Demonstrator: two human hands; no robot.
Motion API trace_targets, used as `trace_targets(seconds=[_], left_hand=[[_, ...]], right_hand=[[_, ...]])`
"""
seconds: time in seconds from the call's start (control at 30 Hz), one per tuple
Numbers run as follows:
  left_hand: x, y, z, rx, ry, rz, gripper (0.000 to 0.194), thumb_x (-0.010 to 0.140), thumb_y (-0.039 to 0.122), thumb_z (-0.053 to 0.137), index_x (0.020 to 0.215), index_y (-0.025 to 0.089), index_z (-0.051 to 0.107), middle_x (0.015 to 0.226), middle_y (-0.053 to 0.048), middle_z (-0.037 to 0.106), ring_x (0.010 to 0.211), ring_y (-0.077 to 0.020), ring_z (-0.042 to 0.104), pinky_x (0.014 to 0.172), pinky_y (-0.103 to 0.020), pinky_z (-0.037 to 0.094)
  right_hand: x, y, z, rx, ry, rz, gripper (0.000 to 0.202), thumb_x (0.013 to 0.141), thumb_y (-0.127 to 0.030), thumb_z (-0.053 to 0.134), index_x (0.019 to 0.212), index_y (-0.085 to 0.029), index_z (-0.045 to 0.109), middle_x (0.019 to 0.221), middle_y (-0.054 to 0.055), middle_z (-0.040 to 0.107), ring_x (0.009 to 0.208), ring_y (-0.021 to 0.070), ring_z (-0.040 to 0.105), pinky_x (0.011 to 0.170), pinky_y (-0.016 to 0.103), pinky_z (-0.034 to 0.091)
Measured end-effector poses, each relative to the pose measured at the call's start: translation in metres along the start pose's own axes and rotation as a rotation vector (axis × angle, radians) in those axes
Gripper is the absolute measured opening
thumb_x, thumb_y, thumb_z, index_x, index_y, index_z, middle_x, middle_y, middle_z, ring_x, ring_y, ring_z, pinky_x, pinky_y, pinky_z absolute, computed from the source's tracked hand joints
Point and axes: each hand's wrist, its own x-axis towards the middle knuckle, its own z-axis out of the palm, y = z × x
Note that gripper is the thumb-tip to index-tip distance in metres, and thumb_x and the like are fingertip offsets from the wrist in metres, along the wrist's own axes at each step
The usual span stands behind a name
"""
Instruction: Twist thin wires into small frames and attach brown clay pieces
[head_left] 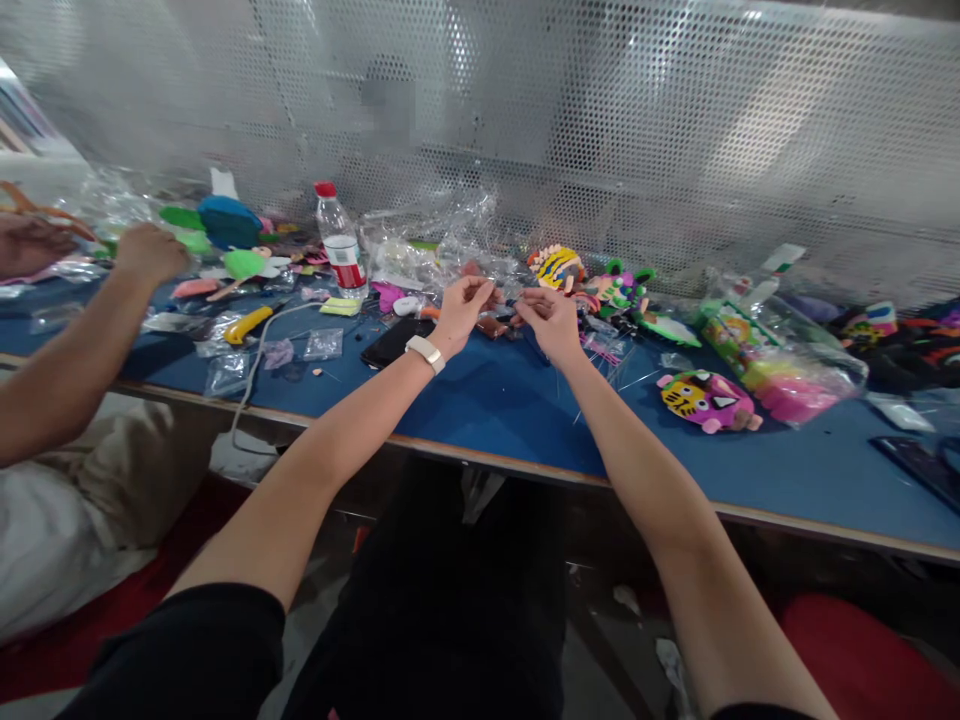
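My left hand, with a pale band on its wrist, is over the blue table with thumb and fingers pinched together. Just to its right, my right hand has its fingertips closed too, a short gap from the left. Whatever lies between the fingertips is too small to make out. Below and between the hands sits a small brown item. A black phone-like object lies left of my left wrist. Thin rods or wires spread out right of my right hand.
Clear bags and a red-capped bottle stand behind. Foam animal shapes, including a pink and yellow one, lie right. A yellow-handled cutter and white cable are left. Another person's hands work at far left. A perforated metal panel rises behind.
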Motion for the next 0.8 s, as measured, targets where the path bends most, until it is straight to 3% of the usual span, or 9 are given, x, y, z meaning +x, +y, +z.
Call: trace_targets(seconds=[0.1, 0.3, 0.57, 0.8], left_hand=[[0.001, 0.001, 0.001, -0.050, -0.013, -0.052, 0.033, 0.098, 0.049, 0.084, 0.098, 0.021, 0.068, 0.101, -0.011, 0.080, 0.100, -0.0239, 0.079, 0.103, -0.047, 0.063], [-0.001, 0.005, 0.004, -0.115, -0.127, -0.103, 0.032, 0.096, 0.048, 0.086, 0.098, 0.020, 0.072, 0.103, -0.010, 0.081, 0.100, -0.0224, 0.079, 0.095, -0.041, 0.067], [-0.003, 0.003, 0.005, -0.186, -0.105, -0.139, 0.035, 0.094, 0.051, 0.089, 0.094, 0.020, 0.072, 0.096, -0.006, 0.081, 0.100, -0.0232, 0.081, 0.091, -0.040, 0.069], [-0.006, 0.004, 0.009, -0.150, -0.139, -0.142, 0.037, 0.098, 0.054, 0.084, 0.094, 0.022, 0.068, 0.097, -0.007, 0.080, 0.103, -0.0246, 0.081, 0.088, -0.040, 0.069]], right_hand=[[0.000, 0.001, -0.002, -0.018, 0.071, -0.024, 0.047, 0.088, -0.062, 0.090, 0.116, -0.029, 0.074, 0.095, 0.004, 0.079, 0.080, 0.0257, 0.080, 0.082, 0.050, 0.071], [0.002, -0.007, -0.010, -0.045, 0.072, -0.051, 0.056, 0.090, -0.068, 0.086, 0.133, -0.034, 0.072, 0.102, 0.004, 0.082, 0.085, 0.0246, 0.078, 0.077, 0.045, 0.070], [0.001, -0.016, 0.005, -0.041, 0.085, -0.027, 0.072, 0.096, -0.080, 0.073, 0.153, -0.037, 0.062, 0.115, 0.007, 0.082, 0.106, 0.0289, 0.080, 0.085, 0.047, 0.071], [-0.001, -0.026, 0.007, -0.111, 0.100, -0.113, 0.083, 0.093, -0.080, 0.079, 0.161, -0.038, 0.057, 0.111, 0.008, 0.080, 0.111, 0.0332, 0.081, 0.089, 0.049, 0.071]])
